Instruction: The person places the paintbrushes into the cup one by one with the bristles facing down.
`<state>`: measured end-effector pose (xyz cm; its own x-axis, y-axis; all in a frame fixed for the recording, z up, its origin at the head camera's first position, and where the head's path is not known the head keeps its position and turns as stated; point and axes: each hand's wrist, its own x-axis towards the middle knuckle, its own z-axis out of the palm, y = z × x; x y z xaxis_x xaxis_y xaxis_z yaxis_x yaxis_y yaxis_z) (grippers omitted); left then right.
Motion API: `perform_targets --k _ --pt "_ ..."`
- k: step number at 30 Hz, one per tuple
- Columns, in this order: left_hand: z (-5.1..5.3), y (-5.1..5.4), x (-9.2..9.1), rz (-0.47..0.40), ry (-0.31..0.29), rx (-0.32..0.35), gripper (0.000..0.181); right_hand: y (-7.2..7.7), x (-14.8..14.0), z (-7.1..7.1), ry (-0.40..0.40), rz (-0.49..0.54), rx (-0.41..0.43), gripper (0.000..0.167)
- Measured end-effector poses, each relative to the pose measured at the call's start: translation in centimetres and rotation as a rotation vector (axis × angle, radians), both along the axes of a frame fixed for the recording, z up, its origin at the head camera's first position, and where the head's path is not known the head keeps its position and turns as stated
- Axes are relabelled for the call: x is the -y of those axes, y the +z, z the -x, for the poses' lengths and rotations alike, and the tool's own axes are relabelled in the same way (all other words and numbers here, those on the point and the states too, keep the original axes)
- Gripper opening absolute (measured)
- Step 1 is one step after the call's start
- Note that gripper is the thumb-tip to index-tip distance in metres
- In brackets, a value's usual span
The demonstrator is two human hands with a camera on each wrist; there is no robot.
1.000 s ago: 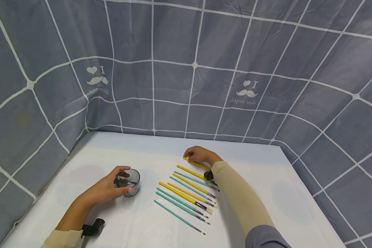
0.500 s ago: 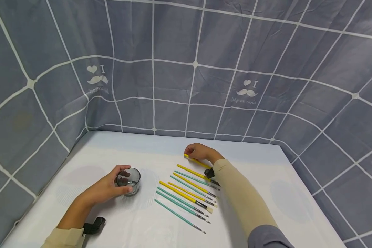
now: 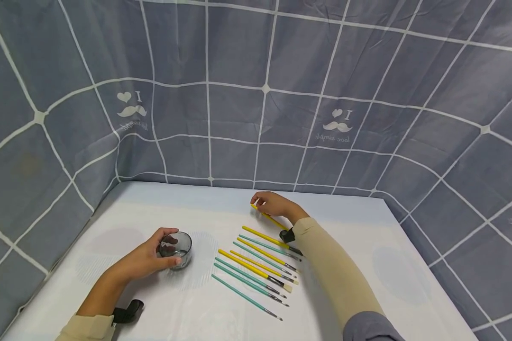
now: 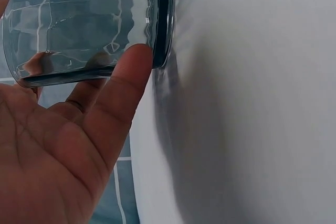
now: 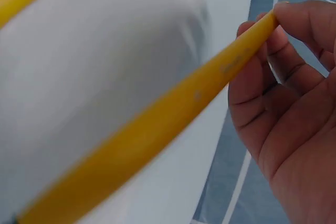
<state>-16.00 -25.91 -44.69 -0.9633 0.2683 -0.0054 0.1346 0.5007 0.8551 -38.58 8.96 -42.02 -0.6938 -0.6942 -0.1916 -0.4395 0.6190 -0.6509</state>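
Note:
My left hand (image 3: 141, 261) grips a tinted clear glass cup (image 3: 183, 255) at the left of the table, thumb on the near side and fingers round the far side. In the left wrist view the thumb lies along the glass (image 4: 79, 24) near its base. At the back of the table my right hand (image 3: 276, 204) pinches a yellow-handled paintbrush (image 3: 272, 220) by its handle end. The right wrist view shows that brush (image 5: 157, 129) slanting away from thumb and fingers; its bristle end is out of that view and hidden by the wrist in the head view.
Several yellow and teal paintbrushes lie in a slanted row, among them a yellow one (image 3: 264, 234) nearest the right hand and a teal one (image 3: 245, 296) at the front. A grey grid-patterned curtain (image 3: 239, 118) hangs behind the white-covered table (image 3: 187, 312).
My right hand has moved slightly towards the back of the table with the yellow paintbrush, whose handle now slants more steeply. The left hand and glass cup have stayed in place.

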Motion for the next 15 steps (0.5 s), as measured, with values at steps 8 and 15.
perform_targets --k 8,15 --pt "-0.1 -0.1 0.0 0.004 0.007 -0.018 0.078 1.2 0.3 -0.3 -0.088 0.117 0.07 0.029" --pt "-0.1 0.0 -0.2 0.0 0.001 -0.02 0.078 2.0 0.5 -0.2 -0.129 0.229 0.101 0.026"
